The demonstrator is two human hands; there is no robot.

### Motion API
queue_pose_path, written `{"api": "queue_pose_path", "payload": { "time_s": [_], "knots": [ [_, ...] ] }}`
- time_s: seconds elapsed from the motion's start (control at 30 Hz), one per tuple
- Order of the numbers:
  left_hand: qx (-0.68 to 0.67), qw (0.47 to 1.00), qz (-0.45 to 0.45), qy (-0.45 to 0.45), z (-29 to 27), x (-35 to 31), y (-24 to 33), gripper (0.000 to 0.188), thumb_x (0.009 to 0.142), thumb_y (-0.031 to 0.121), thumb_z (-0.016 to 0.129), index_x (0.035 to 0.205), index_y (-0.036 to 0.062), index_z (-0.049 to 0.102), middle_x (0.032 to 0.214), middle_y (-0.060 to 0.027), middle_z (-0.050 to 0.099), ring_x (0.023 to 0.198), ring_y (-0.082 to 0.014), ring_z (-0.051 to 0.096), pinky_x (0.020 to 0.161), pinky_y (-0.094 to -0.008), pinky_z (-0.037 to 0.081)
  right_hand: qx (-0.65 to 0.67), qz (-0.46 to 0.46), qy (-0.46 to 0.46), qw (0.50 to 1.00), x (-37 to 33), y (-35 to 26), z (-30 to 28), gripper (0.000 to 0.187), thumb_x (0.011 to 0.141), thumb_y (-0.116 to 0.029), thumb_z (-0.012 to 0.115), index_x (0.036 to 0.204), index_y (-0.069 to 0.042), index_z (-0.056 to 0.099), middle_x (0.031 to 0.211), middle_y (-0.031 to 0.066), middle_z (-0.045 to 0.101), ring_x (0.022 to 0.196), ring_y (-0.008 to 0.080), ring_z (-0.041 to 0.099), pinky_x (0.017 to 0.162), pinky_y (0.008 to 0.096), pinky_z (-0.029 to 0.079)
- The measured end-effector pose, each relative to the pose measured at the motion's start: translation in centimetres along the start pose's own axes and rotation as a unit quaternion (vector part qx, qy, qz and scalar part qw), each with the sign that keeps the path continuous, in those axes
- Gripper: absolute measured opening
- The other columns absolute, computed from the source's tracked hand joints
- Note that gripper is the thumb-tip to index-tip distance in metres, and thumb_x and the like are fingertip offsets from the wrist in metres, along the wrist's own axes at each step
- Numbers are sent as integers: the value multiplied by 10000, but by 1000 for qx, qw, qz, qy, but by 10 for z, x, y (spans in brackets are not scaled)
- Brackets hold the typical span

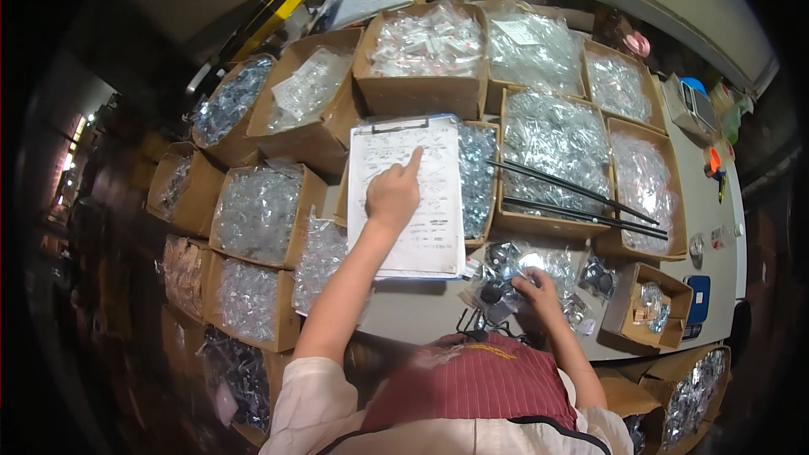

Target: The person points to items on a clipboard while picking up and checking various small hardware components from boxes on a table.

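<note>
Clipboard: white handwritten sheet (pixel 421 248) on a blue-edged clipboard with metal clip (pixel 400 125); mid-scene, among the boxes, nearly upright to the view.
Left hand (pixel 393 195): over the sheet, index finger straight toward its upper part, other fingers folded; cannot tell if the grip holds anything.
Bag: clear plastic bag with black round parts (pixel 491 291), just right of the clipboard's lower corner.
Right hand (pixel 540 290): thumb and fingers at the bag, grip narrow; cannot tell if the film is pinched.
Second bag: clear, dark round parts (pixel 597 279), right of that hand.
Rods: long thin black rods (pixel 573 192) across boxes, upper right.
Small box: low brown cardboard box (pixel 640 336), small packets inside, beside a dark blue flat device (pixel 698 302).
Surface: pale grey surface (pixel 404 310) under bags.
Boxes: open brown cardboard boxes (pixel 421 98) all around, full of clear packets.
</note>
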State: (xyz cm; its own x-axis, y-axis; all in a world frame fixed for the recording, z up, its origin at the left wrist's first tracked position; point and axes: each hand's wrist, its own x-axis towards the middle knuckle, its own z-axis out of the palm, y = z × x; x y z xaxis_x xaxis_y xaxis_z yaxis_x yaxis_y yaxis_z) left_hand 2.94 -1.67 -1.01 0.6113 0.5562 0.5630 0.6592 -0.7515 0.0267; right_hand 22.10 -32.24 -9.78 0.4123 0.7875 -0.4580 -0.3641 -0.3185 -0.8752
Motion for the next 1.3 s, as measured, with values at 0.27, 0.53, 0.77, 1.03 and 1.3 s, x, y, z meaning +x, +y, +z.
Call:
{"api": "queue_pose_path", "payload": {
  "time_s": [0.27, 0.53, 0.77, 1.03, 1.3],
  "knots": [
    [-13, 998, -55, 7, -2, -4, 4, 518, 812, 79, 630, 1325, 146, 634, 722, -98, 590, 630, -299, 608, 610, -426, 509, -83, -126, 70, 986, -1, 16, 4, 151, 898, -146, 729, 945, -48, 625, 841, -38, 591, 778, 58, 522, 689, 215, 427],
    [7, 999, 35, -19, -8, -6, 13, 666, 801, 24, 592, 1433, 230, 549, 771, -112, 603, 655, -313, 621, 624, -444, 521, -193, -176, 114, 958, 0, 36, -3, 409, 914, -288, 720, 1201, -35, 574, 1004, 103, 651, 936, 182, 608, 829, 321, 491],
    [61, 981, 28, -182, 3, 12, 4, 866, 798, -9, 579, 1549, 347, 336, 819, -178, 634, 677, -327, 655, 602, -461, 542, -372, -299, -81, 875, -29, -21, 2, 624, 882, -314, 713, 1385, -38, 468, 1333, 275, 526, 1216, 438, 535, 1028, 469, 443],
    [38, 991, 29, -123, -1, 9, 9, 804, 790, -12, 548, 1495, 361, 446, 780, -129, 566, 666, -330, 616, 607, -456, 521, -703, -148, 193, 668, -32, -42, -126, 778, 622, -70, 762, 1356, -120, 508, 1320, 214, 485, 1238, 399, 471, 980, 479, 483],
    [41, 994, 25, -98, -1, -1, 12, 759, 805, -14, 571, 1473, 336, 489, 760, -119, 542, 643, -319, 591, 604, -446, 511, -79, -234, 296, 923, -84, -112, -128, 342, 755, -83, 674, 1091, -23, 647, 919, 31, 644, 802, 99, 605, 730, 254, 505]
  ]
}}
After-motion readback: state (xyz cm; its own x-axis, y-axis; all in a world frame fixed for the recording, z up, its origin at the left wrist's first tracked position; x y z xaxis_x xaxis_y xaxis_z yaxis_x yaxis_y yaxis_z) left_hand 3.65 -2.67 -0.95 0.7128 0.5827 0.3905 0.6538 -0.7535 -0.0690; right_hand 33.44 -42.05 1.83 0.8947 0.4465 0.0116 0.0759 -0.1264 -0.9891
